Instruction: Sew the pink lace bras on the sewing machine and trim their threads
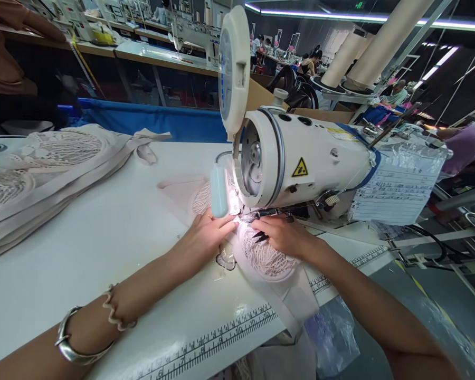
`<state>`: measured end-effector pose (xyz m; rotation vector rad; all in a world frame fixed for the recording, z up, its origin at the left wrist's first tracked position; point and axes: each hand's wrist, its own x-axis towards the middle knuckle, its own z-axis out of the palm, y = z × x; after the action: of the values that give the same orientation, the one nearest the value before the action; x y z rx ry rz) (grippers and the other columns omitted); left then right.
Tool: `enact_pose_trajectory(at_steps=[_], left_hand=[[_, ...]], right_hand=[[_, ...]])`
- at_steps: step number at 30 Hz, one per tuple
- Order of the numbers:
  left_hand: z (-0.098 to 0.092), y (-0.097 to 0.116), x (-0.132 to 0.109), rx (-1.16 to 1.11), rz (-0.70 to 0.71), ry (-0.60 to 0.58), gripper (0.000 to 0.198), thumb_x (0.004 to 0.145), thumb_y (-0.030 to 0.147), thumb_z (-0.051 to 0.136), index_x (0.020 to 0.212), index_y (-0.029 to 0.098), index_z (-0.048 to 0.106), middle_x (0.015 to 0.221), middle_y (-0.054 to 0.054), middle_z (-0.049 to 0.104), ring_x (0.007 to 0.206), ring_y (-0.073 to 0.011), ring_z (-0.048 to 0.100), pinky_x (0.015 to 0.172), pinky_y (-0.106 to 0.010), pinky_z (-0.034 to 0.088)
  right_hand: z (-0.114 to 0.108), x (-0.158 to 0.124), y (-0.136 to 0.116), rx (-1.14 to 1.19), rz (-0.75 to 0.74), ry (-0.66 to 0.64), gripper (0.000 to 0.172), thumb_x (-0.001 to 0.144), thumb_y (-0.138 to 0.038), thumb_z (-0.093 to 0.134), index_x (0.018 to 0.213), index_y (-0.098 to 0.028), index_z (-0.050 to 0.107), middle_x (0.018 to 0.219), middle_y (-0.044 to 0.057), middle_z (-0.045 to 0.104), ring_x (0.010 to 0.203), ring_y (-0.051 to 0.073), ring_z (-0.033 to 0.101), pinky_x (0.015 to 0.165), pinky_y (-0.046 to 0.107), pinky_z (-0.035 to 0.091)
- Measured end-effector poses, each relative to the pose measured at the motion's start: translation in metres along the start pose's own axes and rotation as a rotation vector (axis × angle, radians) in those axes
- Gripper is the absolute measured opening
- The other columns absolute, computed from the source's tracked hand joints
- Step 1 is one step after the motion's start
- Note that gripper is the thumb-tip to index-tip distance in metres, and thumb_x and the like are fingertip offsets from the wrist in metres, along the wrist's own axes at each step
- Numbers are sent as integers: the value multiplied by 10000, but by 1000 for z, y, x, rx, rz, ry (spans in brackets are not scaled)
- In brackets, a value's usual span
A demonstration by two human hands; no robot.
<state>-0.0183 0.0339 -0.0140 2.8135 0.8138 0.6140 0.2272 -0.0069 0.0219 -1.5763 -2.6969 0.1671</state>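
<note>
The lace piece (267, 258) lies flat on the tabletop (103, 237) directly under both hands, its pale strap trailing back toward the person and off the tabletop's near edge, so its long axis runs from the needle area of the sewing machine (296, 163) toward the person. The left hand (208, 237) rests palm down on the fabric, fingers stretched out flat and close together toward the lit spot under the machine head; its grip is not closed round anything, it only presses the cloth down. The right hand (283, 235) sits just right of that spot, its grip closed on small dark snips (261, 236) whose points aim left, toward the left fingertips. The two hands nearly meet at the bright patch, so both are about equally near the seam, the left from the left side and the right from the right. Just beyond the left fingers hangs the small lamp (219, 190). Well off to the left of the left hand, more lace pieces with straps (51, 158) lie stacked. A printed ruler (221, 338) runs along the tabletop's near edge, below both forearms.
</note>
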Motion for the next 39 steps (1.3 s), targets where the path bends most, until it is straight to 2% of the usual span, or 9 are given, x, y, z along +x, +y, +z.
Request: enact_pose_trajectory(at_steps=[4,8,10,12,16,21,29,35,39], left_hand=[[-4,23,0,276,-4,57,443,841,-66,380,1144,126,641,1246,-184,636,940,-273,605,772,-406,495],[4,56,-6,284,-23,23,305,955,223,491,1141,27,633,1031,-200,693,911,-317,645,751,-436,562],[13,64,-9,319,-24,42,464,957,345,504,1204,-38,591,1177,-271,660,1086,-394,625,883,-507,559],[20,66,-11,375,11,81,503,968,309,452,1259,-92,537,1280,-317,609,1209,-433,577,1011,-549,504],[22,59,-11,416,97,133,436,977,169,337,1259,-111,517,1254,-316,632,1187,-416,618,1024,-530,513],[17,45,-12,337,145,127,425,969,113,301,1280,-97,500,1269,-300,631,1206,-389,616,1005,-499,539],[20,11,-14,85,155,161,440,975,53,325,1397,23,447,1372,-230,582,1327,-330,526,1071,-501,506],[15,-9,-14,-60,104,14,483,1004,82,339,1481,125,401,1479,-171,515,1361,-295,495,1071,-489,509],[1,-18,-7,-56,74,-76,463,1012,95,310,1446,150,460,1509,-134,493,1315,-292,533,1025,-468,529]], right_hand=[[3,4,-4,100,127,27,110,882,-150,530,816,-213,591,842,27,665,722,166,532,591,259,309],[14,5,3,101,234,87,71,824,-142,612,827,-212,623,802,21,654,709,172,545,615,256,333],[18,2,8,117,165,133,178,803,-106,604,927,-220,661,834,16,674,741,174,569,638,252,363],[19,-2,11,132,29,188,380,792,-29,532,1072,-240,679,901,12,695,813,166,591,662,240,387],[16,-8,8,56,-110,245,613,746,66,415,1199,-251,678,887,12,683,794,135,576,564,219,347],[17,-8,4,-29,-107,254,591,743,45,441,1207,-241,671,915,22,678,776,141,567,507,238,317],[21,-5,5,-35,-149,271,535,786,33,459,1222,-206,655,935,36,674,791,154,577,583,240,402],[25,-5,5,-19,-139,252,453,855,-11,470,1220,-215,644,931,41,667,788,165,574,627,255,426],[26,-4,5,6,-129,242,439,868,-28,487,1231,-223,636,966,49,667,834,179,584,710,274,457]])
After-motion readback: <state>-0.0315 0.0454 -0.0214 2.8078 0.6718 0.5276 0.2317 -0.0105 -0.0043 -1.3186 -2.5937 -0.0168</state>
